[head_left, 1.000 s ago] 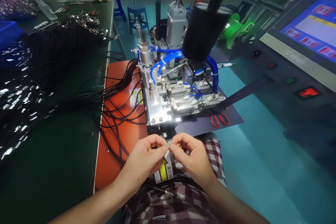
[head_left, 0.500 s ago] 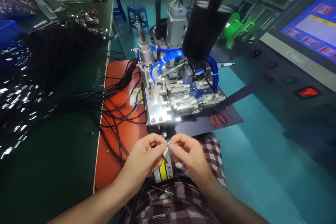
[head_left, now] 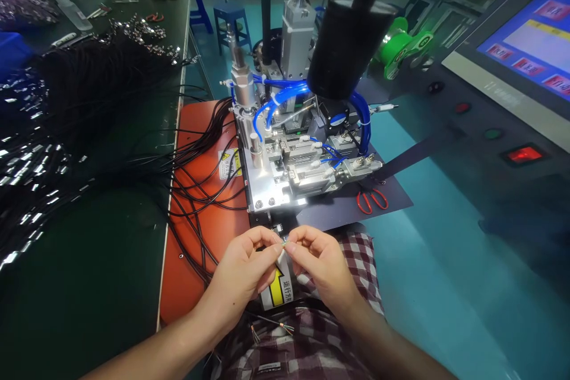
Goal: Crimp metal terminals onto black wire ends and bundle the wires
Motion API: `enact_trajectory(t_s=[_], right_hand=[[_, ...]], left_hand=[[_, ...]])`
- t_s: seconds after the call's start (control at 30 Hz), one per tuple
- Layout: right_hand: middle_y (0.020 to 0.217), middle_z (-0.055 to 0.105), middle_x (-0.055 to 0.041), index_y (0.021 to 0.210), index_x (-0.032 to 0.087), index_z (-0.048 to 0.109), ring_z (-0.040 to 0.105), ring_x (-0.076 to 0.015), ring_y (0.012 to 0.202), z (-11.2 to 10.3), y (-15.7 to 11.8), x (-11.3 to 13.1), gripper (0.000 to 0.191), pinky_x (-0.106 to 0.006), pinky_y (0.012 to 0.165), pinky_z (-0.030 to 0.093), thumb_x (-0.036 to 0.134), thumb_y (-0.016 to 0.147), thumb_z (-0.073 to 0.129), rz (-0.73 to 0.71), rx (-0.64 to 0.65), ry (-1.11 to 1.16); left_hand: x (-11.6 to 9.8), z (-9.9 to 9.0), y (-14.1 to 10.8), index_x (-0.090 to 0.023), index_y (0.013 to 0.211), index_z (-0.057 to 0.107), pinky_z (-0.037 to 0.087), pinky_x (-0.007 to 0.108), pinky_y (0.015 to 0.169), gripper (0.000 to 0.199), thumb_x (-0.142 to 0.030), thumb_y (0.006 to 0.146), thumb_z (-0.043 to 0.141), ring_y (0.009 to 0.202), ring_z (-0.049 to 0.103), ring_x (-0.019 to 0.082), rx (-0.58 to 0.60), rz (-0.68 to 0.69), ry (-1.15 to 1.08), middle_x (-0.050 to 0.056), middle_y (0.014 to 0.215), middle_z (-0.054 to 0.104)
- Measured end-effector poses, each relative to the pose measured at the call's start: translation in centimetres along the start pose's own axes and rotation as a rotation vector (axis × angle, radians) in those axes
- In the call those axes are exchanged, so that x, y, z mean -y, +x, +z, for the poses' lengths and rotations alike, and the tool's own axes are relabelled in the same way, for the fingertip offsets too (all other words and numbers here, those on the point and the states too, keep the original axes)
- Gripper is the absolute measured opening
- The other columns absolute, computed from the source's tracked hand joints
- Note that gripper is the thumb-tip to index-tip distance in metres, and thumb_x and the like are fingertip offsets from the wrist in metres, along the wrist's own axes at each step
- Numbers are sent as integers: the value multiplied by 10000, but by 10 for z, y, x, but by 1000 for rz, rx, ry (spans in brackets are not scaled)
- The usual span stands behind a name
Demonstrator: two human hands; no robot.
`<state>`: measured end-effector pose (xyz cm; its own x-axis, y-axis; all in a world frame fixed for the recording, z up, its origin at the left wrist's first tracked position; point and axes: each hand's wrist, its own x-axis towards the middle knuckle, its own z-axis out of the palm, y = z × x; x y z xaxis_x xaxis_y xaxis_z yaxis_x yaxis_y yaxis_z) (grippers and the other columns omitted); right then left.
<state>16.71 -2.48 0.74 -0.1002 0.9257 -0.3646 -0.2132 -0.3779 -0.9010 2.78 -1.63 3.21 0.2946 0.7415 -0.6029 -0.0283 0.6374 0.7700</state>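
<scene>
Thumb and forefinger of my left hand (head_left: 249, 264) pinch one side of some small thin wires (head_left: 284, 244). My right hand (head_left: 321, 261) pinches them from the other side, and the fingertips of both hands almost touch. Most of the wires is hidden behind the fingers. Just beyond the hands stands the metal machine (head_left: 267, 187) with blue air tubes. Under the hands is a label with a yellow arrow (head_left: 276, 290). A black cable with fanned-out coloured wire ends (head_left: 286, 328) lies on the checked cloth over my lap.
Black cables (head_left: 196, 190) run across the orange board (head_left: 178, 285) on the left from a large pile (head_left: 102, 71) on the dark table. Red-handled scissors (head_left: 373, 201) lie on the grey plate right of the machine. A control panel with a screen (head_left: 534, 41) stands at the right.
The hands hold nearly the same pose over the wires, which show slightly less between the fingertips. The background has shifted slightly with the head.
</scene>
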Motion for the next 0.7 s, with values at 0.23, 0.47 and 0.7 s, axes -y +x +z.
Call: enact_trajectory(t_s=[0.23, 0.47, 0.7], right_hand=[[520, 484, 60, 702, 168, 554, 447, -74, 463, 1, -2, 0, 194, -210, 479, 386, 331, 730, 654, -10, -6, -3], [611, 542, 32, 758, 164, 591, 474, -80, 508, -4, -1, -1, 184, -212, 501, 395, 342, 769, 639, -28, 6, -46], [671, 589, -10, 727, 180, 605, 512, -122, 588, -2, -6, -3, 135, -250, 566, 416, 285, 812, 597, -279, -126, -428]], left_hand=[[1, -1, 1, -184, 790, 495, 133, 201, 380, 161, -331, 822, 551, 356, 216, 47, 2, 4, -14, -104, 374, 353], [1, -2, 1, -177, 778, 509, 134, 196, 373, 167, -332, 827, 546, 351, 220, 45, 10, 0, 8, -100, 375, 358], [1, -1, 2, -176, 776, 503, 153, 179, 367, 164, -323, 833, 551, 348, 227, 38, 10, 16, 6, -103, 376, 358]])
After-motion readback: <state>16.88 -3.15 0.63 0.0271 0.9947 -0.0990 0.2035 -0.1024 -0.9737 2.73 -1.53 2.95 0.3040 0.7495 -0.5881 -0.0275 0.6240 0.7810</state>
